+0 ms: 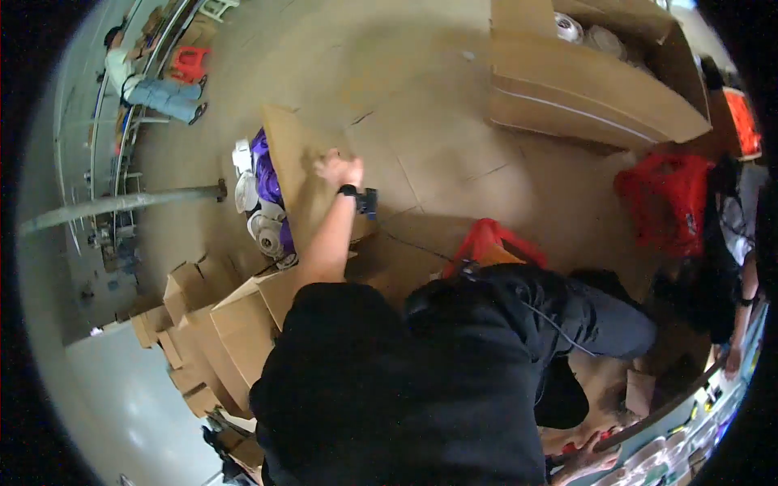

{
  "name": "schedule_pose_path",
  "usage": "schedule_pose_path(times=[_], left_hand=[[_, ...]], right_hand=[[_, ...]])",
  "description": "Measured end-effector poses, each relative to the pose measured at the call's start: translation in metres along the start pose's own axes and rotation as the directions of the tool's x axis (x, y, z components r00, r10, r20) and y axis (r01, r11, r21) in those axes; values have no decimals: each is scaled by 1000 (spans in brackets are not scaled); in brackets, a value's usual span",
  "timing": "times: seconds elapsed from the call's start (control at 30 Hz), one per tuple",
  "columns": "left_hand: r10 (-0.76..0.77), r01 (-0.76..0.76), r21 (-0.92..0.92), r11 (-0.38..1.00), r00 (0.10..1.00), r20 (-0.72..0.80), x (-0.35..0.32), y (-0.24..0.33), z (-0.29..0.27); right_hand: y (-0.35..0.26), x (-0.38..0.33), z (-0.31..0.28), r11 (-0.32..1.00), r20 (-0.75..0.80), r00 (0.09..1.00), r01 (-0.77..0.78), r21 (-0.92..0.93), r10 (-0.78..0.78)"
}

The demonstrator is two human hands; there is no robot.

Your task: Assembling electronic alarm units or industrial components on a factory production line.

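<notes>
My left hand (pixel 340 168), with a black band and small dark device at the wrist, reaches out over the side of an open cardboard box (pixel 293 154). Its fingers are slightly blurred, loosely bent and apart, and I see nothing in them. Inside that box lie purple bags (pixel 266 170) and several white round plastic parts (pixel 267 231). At the lower right, my right hand (pixel 587 463) rests by the edge of a workbench (pixel 660 417), fingers spread. A small red item (pixel 571 446) is beside it. My body hides most of the right arm.
A large open carton (pixel 583 85) with white parts stands far right. Red stools (pixel 494 243) (pixel 664 202) are near my legs and to the right. Folded cardboard (pixel 211 332) piles up at left. A co-worker's hand (pixel 733 360) is at the bench; another person (pixel 150 85) works far left.
</notes>
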State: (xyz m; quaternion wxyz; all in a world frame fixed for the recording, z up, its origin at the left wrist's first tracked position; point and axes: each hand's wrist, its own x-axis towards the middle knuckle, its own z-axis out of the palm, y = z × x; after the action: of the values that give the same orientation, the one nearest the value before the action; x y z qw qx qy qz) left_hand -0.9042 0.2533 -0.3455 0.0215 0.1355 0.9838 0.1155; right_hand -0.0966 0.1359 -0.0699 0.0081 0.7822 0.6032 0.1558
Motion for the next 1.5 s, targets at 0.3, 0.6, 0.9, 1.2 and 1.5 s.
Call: schedule_pose_path(times=[0.3, 0.6, 0.9, 1.2, 1.5], left_hand=[[-163, 56, 245, 968, 881, 443, 134, -196, -122], [-55, -21, 158, 987, 888, 457, 87, -134, -42], [220, -595, 470, 652, 742, 633, 218, -106, -6], [-84, 133, -77, 988, 885, 458, 287, -17, 57], [34, 159, -268, 950, 803, 595, 181, 117, 41]], right_hand=[[-91, 120, 5, 852, -164, 965, 257, 457, -203], [-38, 75, 27, 852, 96, 983, 85, 516, -156], [-59, 94, 9, 921, 28, 978, 186, 341, -208], [19, 71, 27, 973, -21, 998, 59, 223, -56], [-3, 66, 29, 953, 10, 1000, -8, 304, 6]])
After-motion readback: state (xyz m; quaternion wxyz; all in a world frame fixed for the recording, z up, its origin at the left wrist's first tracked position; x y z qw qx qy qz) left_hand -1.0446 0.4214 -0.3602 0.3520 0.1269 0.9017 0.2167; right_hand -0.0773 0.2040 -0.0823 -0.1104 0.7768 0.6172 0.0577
